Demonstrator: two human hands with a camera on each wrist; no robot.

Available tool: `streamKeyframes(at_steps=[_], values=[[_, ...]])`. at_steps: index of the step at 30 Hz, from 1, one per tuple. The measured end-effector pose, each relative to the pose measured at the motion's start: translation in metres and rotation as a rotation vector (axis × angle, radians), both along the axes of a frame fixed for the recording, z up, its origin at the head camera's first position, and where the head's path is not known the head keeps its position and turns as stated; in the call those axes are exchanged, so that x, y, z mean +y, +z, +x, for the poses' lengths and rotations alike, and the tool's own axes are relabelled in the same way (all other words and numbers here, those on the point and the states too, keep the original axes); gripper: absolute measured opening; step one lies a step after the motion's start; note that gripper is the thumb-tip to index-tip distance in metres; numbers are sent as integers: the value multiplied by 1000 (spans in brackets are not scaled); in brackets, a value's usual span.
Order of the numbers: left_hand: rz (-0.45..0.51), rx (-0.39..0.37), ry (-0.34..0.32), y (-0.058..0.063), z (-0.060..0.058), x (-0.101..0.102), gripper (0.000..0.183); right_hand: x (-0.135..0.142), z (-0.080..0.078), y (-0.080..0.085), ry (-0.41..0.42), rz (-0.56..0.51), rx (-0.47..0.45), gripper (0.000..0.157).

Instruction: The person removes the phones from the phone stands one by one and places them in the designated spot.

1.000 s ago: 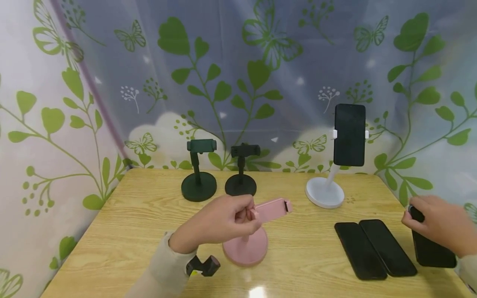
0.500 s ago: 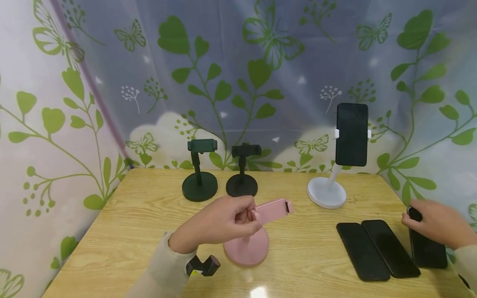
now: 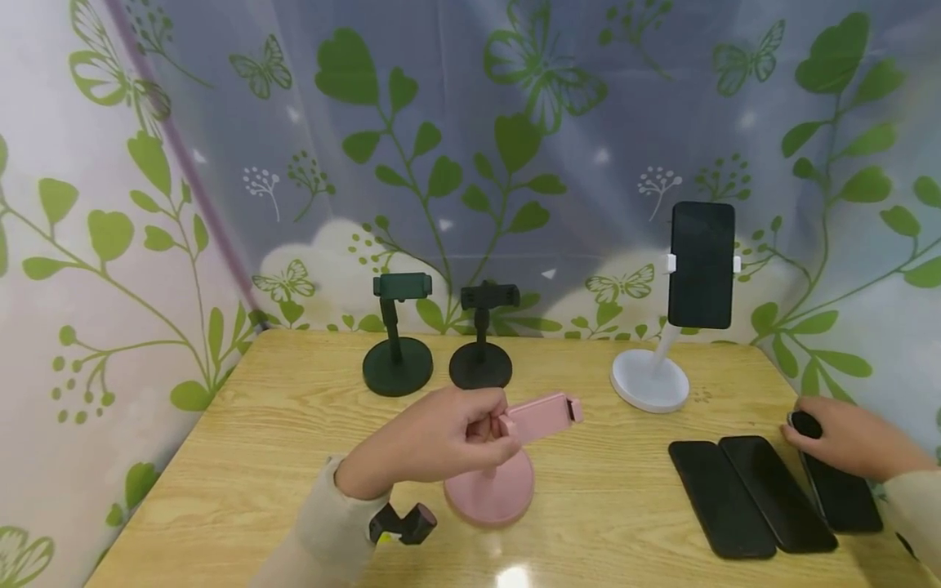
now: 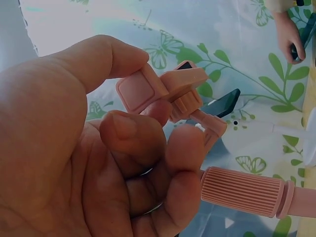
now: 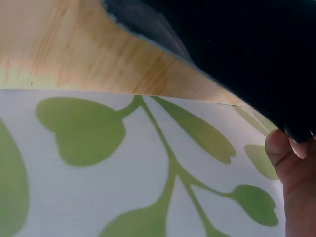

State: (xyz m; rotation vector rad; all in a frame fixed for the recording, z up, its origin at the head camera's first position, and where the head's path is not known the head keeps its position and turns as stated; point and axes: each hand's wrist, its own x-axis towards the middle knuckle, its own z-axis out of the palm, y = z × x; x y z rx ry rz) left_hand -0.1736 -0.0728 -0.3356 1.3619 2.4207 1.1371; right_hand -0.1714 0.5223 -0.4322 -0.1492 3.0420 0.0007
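In the head view my left hand (image 3: 441,433) pinches the near end of the clamp on a pink phone stand (image 3: 491,490), whose round base rests on the table. The left wrist view shows the thumb and fingers on one pink clamp jaw, with the ribbed stem (image 4: 242,191) below. At the far right my right hand (image 3: 853,439) grips the top end of a black phone (image 3: 845,494). In the right wrist view that phone (image 5: 247,54) is dark and partly out of frame, its top end tilted off the table.
Two black phones (image 3: 724,498) (image 3: 779,494) lie side by side just left of the right hand. A white stand (image 3: 650,380) holds an upright phone (image 3: 702,265) behind them. Green (image 3: 397,367) and black (image 3: 480,365) stands are at the back, before a patterned cloth (image 3: 441,163).
My right hand has brought its phone left, closer to the two lying phones. The left hand keeps its hold on the pink stand's clamp. The head view has shifted slightly.
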Motion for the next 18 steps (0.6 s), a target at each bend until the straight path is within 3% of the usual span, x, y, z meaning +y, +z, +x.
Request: streamKeyframes(at_steps=[8, 18], values=[[-2, 4, -5, 0, 0, 1, 17, 5, 0, -9, 29, -43, -81, 56], [16, -14, 1, 2, 2, 1, 14, 8, 2, -22, 35, -135, -4, 51]])
